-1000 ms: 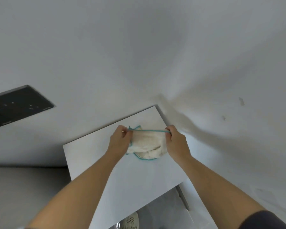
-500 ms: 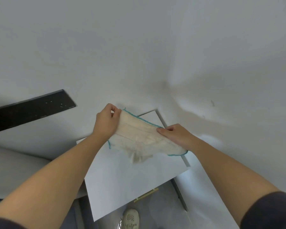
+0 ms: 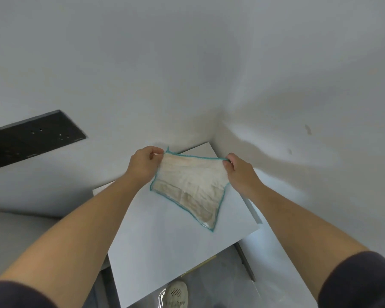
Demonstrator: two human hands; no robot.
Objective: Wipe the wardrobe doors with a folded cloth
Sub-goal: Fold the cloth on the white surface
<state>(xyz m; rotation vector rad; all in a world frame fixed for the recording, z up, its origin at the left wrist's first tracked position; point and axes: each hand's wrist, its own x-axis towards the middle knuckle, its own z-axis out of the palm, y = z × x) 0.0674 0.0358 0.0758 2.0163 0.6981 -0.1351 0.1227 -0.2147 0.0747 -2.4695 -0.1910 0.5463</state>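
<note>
A cream cloth [image 3: 190, 187] with a teal stitched edge hangs spread out between my hands. My left hand [image 3: 142, 164] pinches its upper left corner. My right hand [image 3: 240, 174] pinches its upper right corner. The cloth's lower corner droops toward a pale white panel [image 3: 165, 241] below it, which looks like a wardrobe door seen from above. The cloth hangs in the air in front of the white surfaces.
White walls [image 3: 187, 63] meet in a corner behind the cloth. A black panel [image 3: 31, 136] juts in at the left. Below the white panel lies grey floor with a pale shoe [image 3: 176, 294] on it.
The cloth was bunched small between both hands a second ago. It has since been pulled open, and now hangs spread by its two top corners.
</note>
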